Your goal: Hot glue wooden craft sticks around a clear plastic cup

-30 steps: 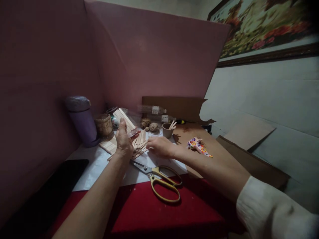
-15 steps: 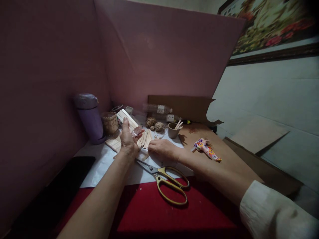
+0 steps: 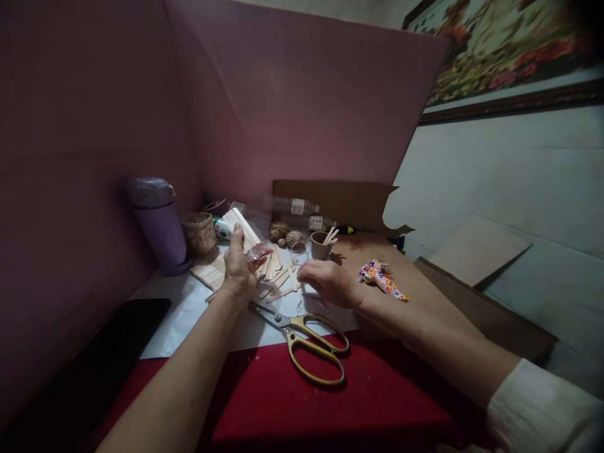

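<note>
Your right hand (image 3: 326,281) drew away from the loose sticks (image 3: 283,294), leaving more of them exposed on the white sheet (image 3: 177,321); whether its curled fingers pinched one was unclear, while your left hand (image 3: 240,267) grasped the bundled sticks (image 3: 243,224)

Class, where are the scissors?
In the head view, the scissors lie below centre, blades on the white sheet near loose sticks, handles reaching over red cloth.

One pair of scissors (image 3: 285,326), three balls (image 3: 296,239), sticks (image 3: 241,225) past counting
</note>
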`<state>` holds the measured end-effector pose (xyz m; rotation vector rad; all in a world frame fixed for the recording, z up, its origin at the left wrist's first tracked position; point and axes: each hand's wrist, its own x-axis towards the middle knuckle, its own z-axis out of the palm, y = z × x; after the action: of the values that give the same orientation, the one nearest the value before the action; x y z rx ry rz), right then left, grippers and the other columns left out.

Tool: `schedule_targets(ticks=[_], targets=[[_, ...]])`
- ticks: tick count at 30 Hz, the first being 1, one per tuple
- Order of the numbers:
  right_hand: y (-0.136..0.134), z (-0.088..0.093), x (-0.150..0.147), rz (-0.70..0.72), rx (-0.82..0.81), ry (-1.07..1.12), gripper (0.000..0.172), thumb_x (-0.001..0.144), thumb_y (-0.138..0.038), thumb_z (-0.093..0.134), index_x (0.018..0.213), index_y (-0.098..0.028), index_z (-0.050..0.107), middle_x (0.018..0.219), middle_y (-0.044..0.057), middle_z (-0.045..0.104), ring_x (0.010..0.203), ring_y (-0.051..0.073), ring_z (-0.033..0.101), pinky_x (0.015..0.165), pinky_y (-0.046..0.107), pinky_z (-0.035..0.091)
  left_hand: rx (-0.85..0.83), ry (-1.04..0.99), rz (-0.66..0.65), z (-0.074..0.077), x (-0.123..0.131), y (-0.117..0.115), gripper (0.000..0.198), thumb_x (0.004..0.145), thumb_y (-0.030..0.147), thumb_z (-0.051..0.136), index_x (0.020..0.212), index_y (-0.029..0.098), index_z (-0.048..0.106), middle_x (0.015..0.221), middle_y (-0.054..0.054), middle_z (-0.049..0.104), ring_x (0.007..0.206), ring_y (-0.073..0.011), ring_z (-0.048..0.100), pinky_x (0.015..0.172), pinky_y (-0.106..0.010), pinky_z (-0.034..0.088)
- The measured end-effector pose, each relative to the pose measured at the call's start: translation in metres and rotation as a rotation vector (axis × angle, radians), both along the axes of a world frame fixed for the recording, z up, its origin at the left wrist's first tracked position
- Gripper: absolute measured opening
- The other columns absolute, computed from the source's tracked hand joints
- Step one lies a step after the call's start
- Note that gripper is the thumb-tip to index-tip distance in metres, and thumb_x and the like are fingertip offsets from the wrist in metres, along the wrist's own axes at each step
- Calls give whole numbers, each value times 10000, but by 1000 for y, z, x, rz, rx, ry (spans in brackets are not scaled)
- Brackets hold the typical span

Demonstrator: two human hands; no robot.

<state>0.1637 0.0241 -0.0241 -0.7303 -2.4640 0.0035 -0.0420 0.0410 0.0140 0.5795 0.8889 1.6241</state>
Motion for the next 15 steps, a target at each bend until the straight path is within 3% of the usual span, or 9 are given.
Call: schedule_targets(ticks=[4,8,11,15], targets=[[-4,14,-3,-109,-266,488,78,876,-235,570,852,-180,619,768,30,673,714,145,637,665,281,509,-3,17,-41,-1,4,-1,465,827,573,635,1106,206,566,694,-6,652,470,-133,633,431,-190,423],[-2,27,-8,-226,-682,945,210,732,-332,703,807,-187,571,656,-5,662,593,148,667,528,251,527,-2,76,-122,-6,7,-1,470,799,554,677,1095,198,597,723,-21,675,460,-133,635,418,-189,414],[-5,36,-8,-266,-854,1101,234,664,-288,745,790,-176,583,625,-11,659,535,124,649,502,227,520,-44,134,-257,-8,10,-4,439,789,531,695,1070,201,622,757,-28,688,468,-148,650,415,-201,431],[-9,43,-7,-231,-910,1145,191,625,-202,745,739,-168,597,584,-32,614,475,81,570,484,208,483,-67,141,-429,-9,15,-9,337,775,432,728,1002,197,646,767,-36,691,500,-162,667,399,-204,451]])
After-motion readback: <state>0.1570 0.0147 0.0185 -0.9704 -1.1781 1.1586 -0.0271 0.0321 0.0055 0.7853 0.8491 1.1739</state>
